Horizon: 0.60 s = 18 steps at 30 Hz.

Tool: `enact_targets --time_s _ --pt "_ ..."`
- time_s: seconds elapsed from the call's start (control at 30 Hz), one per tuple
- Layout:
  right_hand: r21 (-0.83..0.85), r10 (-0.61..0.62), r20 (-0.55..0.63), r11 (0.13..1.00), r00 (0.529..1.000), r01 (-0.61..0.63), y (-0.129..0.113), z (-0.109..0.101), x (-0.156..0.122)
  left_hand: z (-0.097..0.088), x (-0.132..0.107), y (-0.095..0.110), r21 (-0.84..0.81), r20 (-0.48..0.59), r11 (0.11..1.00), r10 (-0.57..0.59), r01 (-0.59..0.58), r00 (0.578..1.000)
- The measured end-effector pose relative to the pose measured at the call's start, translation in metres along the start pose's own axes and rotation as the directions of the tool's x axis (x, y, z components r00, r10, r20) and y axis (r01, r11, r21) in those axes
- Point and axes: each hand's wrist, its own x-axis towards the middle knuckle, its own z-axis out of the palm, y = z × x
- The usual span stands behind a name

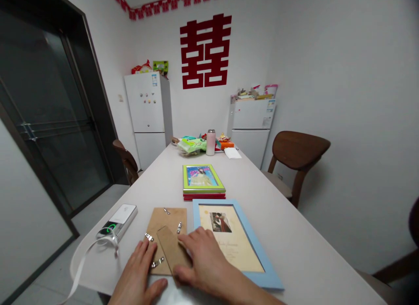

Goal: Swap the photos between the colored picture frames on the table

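Resting on the near edge of the white counter, in the head view, both hands lie on a brown backing board at 6 o'clock of the scene. The left hand is flat and open, palm down. Its fingertips touch the board's lower left part, just beside a small metal clip. The right hand is also palm down with fingers nearly straight. It covers the board's right edge, and its thumb sits at the lower end of the board's folding stand. Whether that thumb pinches the stand or only presses on it cannot be told.

At 3 o'clock of the board, touching or just beside it, lies a blue frame with a small photo on cream paper. At 12 o'clock of the board a green frame is stacked on a red frame. At 9 o'clock lies a white power bank with a green light and a white strap hanging over the counter's edge.

Far off at 12 o'clock, a pink bottle stands among snack packets. Behind them are two white fridges and a red paper emblem on the wall.
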Motion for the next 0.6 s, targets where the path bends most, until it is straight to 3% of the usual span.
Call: enact_targets --time_s 0.13,0.3,0.47,0.6 --pt "0.019 0.034 0.016 0.999 0.999 -0.034 -0.021 0.020 0.013 0.010 -0.003 -0.013 0.052 -0.048 0.997 0.063 -0.060 0.997" --pt "0.193 0.056 -0.043 0.980 0.998 -0.047 -0.019 0.013 0.016 0.017 0.000 -0.024 0.069 -0.151 0.987 0.155 -0.146 0.976" --pt "0.175 -0.027 -0.192 0.983 0.981 0.061 -0.024 -0.019 0.004 0.000 0.015 -0.019 0.052 -0.312 0.933 0.353 -0.355 0.882" --pt "0.086 -0.035 -0.309 0.994 0.950 0.065 -0.015 -0.049 -0.008 -0.009 0.039 0.009 0.073 -0.447 0.903 0.410 -0.424 0.795"
